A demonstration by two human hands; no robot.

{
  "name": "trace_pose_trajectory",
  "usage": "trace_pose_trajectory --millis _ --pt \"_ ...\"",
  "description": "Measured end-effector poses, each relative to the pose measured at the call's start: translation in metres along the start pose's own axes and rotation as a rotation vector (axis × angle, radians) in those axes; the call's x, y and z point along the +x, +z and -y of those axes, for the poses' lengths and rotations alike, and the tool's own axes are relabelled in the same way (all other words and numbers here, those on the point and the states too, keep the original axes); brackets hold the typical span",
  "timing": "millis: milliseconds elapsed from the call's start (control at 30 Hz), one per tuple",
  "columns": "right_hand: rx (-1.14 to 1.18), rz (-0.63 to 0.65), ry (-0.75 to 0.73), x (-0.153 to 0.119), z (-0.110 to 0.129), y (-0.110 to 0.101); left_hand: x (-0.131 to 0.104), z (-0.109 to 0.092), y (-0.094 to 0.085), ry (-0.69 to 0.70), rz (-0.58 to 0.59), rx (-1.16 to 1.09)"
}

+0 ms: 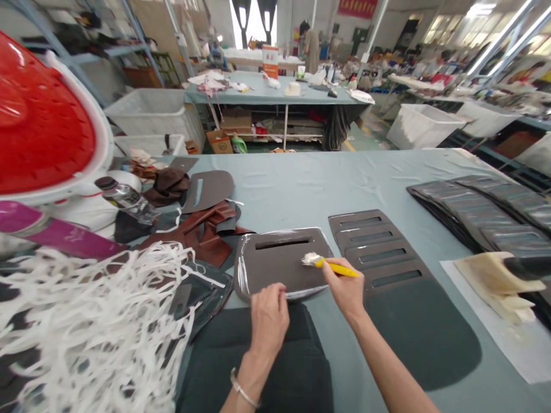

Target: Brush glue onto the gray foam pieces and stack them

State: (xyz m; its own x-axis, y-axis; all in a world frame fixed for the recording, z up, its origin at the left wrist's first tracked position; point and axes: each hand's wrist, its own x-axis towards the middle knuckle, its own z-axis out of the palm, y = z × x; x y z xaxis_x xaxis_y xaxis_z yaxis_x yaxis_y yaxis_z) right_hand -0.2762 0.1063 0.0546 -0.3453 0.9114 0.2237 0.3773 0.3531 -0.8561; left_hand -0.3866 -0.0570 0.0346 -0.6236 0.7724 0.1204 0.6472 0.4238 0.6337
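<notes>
A dark grey-brown panel (275, 264) with rounded corners and a long slot lies on the table in front of me. White glue-like streaks run along its rim, thickest at the left side. My right hand (345, 287) is closed round the yellow handle of a brush (338, 267). The brush's bristles, coated white, are over the panel's right part; whether they touch it I cannot tell. At the panel's near edge, my left hand (270, 315) has its fingers curled together on the edge, the fingertips partly hidden.
Right of the panel lies a stack of overlapping slotted pieces (379, 246), with more piles (486, 212) beyond. A glue-stained container (495, 281) sits on white paper. White strips (103, 327), a bottle (127, 198), a purple can (55, 229) and a red fan (43, 115) crowd the left.
</notes>
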Motion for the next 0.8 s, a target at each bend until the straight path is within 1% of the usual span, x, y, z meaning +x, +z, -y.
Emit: trace_pose_trajectory --millis 67,100,133,167,200,233,267,300,367,400,467,500,533,567,600,633,700,767,800 --pt "0.084 0.065 -0.051 0.006 0.029 0.052 -0.001 -0.019 0.006 0.121 0.264 -0.129" --pt "0.115 0.105 -0.071 0.008 0.041 0.076 -0.001 -0.024 0.009 0.153 0.337 -0.137" --pt "0.135 0.145 -0.087 0.009 0.051 0.097 0.0 -0.027 0.011 0.156 0.353 -0.101" --pt "0.143 0.188 -0.1 0.009 0.058 0.114 0.002 -0.026 0.013 0.129 0.314 -0.031" --pt "0.138 0.23 -0.111 0.01 0.062 0.126 0.005 -0.023 0.014 0.081 0.244 0.055" --pt "0.123 0.265 -0.118 0.01 0.061 0.133 0.009 -0.018 0.015 0.032 0.173 0.138" --pt "0.1 0.286 -0.122 0.012 0.057 0.134 0.013 -0.013 0.016 -0.002 0.119 0.206" --pt "0.074 0.291 -0.121 0.015 0.05 0.129 0.016 -0.007 0.017 -0.017 0.084 0.254" --pt "0.019 0.231 -0.098 0.024 0.028 0.105 0.021 0.001 0.019 -0.004 0.046 0.299" --pt "-0.019 0.159 -0.073 0.03 0.017 0.088 0.022 0.003 0.02 0.009 0.032 0.307" --pt "-0.115 -0.045 -0.008 0.043 -0.001 0.057 0.023 0.003 0.02 0.022 0.014 0.319" --pt "-0.159 -0.144 0.021 0.048 -0.006 0.048 0.022 0.002 0.021 0.022 0.01 0.326" --pt "-0.184 -0.212 0.032 0.05 -0.006 0.044 0.022 0.0 0.022 0.018 0.007 0.335" --pt "-0.18 -0.231 0.02 0.051 -0.002 0.046 0.022 -0.002 0.022 0.013 0.005 0.345" --pt "-0.146 -0.198 -0.015 0.049 0.005 0.056 0.021 -0.003 0.024 0.009 0.006 0.356" --pt "-0.09 -0.125 -0.071 0.045 0.015 0.07 0.021 -0.004 0.025 0.004 0.012 0.368" --pt "0.023 0.067 -0.198 0.036 0.037 0.108 0.021 -0.004 0.028 -0.013 0.034 0.401" --pt "0.05 0.173 -0.26 0.031 0.049 0.14 0.021 -0.003 0.031 -0.027 0.058 0.433" --pt "0.035 0.192 -0.262 0.032 0.049 0.148 0.021 -0.002 0.032 -0.028 0.059 0.442"
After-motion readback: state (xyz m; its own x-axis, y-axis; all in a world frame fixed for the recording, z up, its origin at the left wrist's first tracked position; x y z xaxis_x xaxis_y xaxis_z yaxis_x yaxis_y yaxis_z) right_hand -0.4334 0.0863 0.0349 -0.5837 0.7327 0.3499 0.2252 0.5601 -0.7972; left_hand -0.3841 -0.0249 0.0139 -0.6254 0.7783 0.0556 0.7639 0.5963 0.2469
